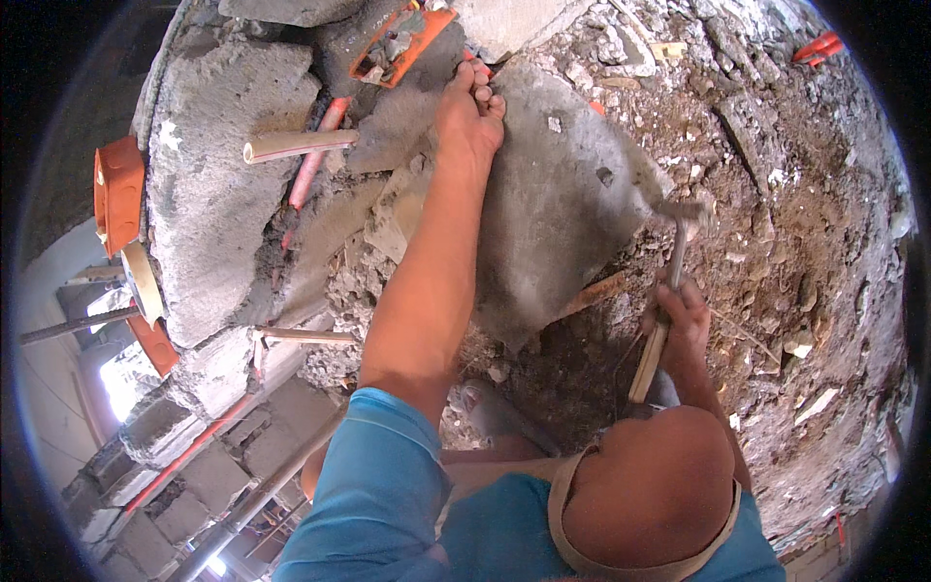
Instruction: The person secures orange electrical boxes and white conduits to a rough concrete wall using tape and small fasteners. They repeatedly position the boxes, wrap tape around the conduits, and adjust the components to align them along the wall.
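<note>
My left hand (pixel 469 114) reaches far forward, its fingers closed at the upper edge of a large grey slab (pixel 558 184). Something red shows at the fingertips, too little of it to name. Just left of that hand, an orange electrical box (pixel 400 47) with rubble in it sits in the grey surface. My right hand (pixel 682 315) is wrapped round a hammer (pixel 677 254) with a metal head and a pale wooden handle. The hammer head is at the slab's right edge, over the rough rubble.
A red conduit (pixel 318 155) runs in a groove at the left, crossed by a wooden peg (pixel 299 145). More orange boxes (pixel 119 194) are at the far left. Broken, earthy rubble (pixel 776 262) covers the right. A metal pole (pixel 254 500) slants across the lower left.
</note>
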Tool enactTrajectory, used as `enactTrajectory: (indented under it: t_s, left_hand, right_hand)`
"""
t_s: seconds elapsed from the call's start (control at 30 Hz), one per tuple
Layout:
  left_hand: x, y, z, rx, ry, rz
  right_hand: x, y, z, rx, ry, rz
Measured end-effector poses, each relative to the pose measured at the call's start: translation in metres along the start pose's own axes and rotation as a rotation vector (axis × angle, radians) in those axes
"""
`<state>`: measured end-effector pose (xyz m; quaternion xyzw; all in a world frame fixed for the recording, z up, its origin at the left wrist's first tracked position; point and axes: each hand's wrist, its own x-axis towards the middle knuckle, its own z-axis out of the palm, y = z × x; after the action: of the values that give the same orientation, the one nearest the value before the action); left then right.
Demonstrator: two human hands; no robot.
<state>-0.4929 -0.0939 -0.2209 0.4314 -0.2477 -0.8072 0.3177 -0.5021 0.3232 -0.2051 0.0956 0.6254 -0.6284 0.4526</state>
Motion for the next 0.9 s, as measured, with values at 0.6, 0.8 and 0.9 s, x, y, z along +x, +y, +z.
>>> enactTrajectory:
  t_s: [0.6, 0.8, 0.9]
  left_hand:
    - [0.000, -0.003, -0.003, -0.035, 0.032, 0.038]
    - [-0.001, -0.006, -0.004, 0.006, 0.097, 0.055]
    - [0.000, -0.003, -0.001, 0.047, 0.105, 0.058]
  right_hand:
    - [0.122, -0.048, 0.224, 0.422, -0.248, 0.059]
    - [0.139, -0.042, 0.243, 0.438, -0.319, 0.025]
    - [0.150, -0.044, 0.243, 0.333, -0.352, -0.017]
